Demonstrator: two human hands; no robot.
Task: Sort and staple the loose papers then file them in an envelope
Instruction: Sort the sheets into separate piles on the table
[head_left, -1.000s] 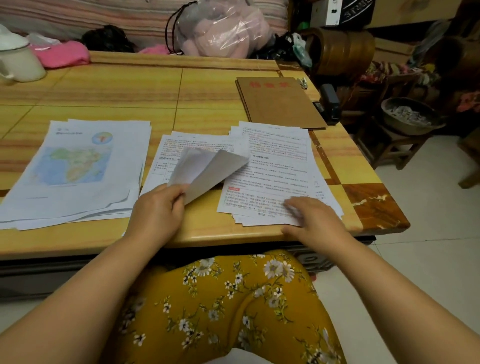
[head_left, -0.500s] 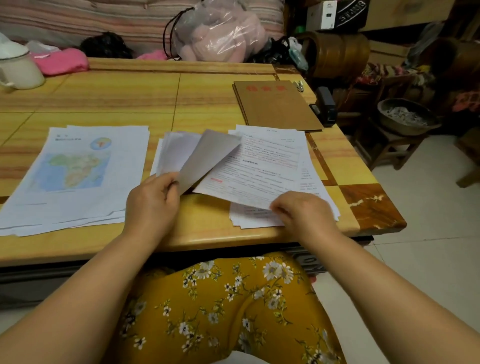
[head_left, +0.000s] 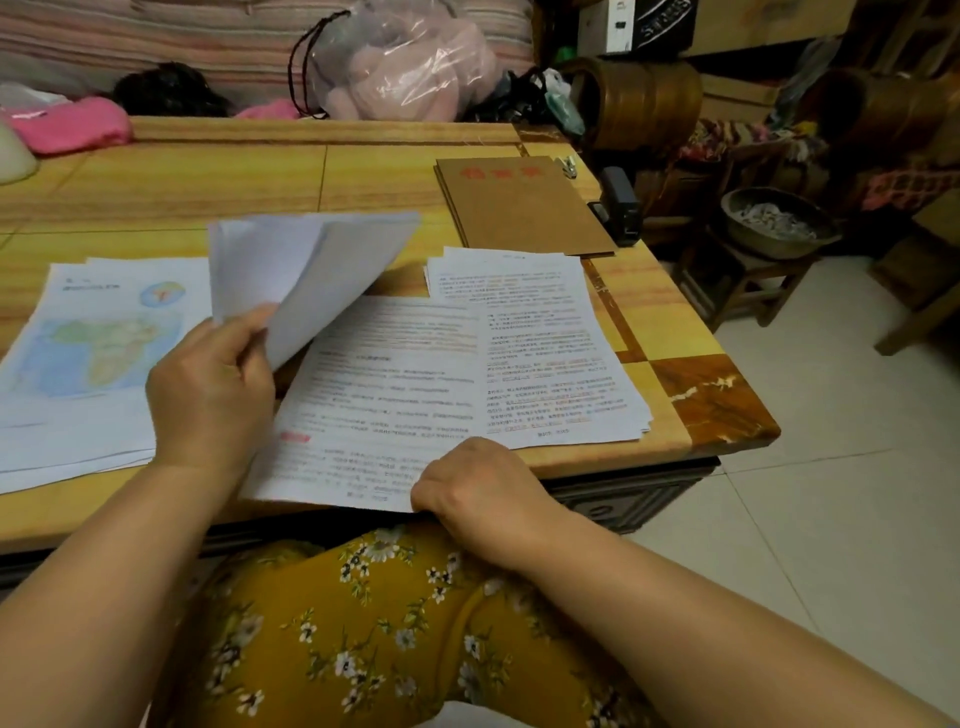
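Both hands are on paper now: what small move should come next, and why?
Probably slide the printed text sheet under the lifted white sheets. The right hand pinches its near corner at the yellow wooden table edge, while the left hand holds the lifted sheets fanned open above it.

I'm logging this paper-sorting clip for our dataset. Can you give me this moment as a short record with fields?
Left hand: left hand grips lifted white sheets, blank sides facing the camera
Right hand: right hand pinches the near edge of a printed text page
Right pile: stack of printed text pages on the yellow wooden table
Left pile: white map printouts
Envelope: flat brown kraft envelope, far right, untouched
Stapler: black stapler at the table's right edge
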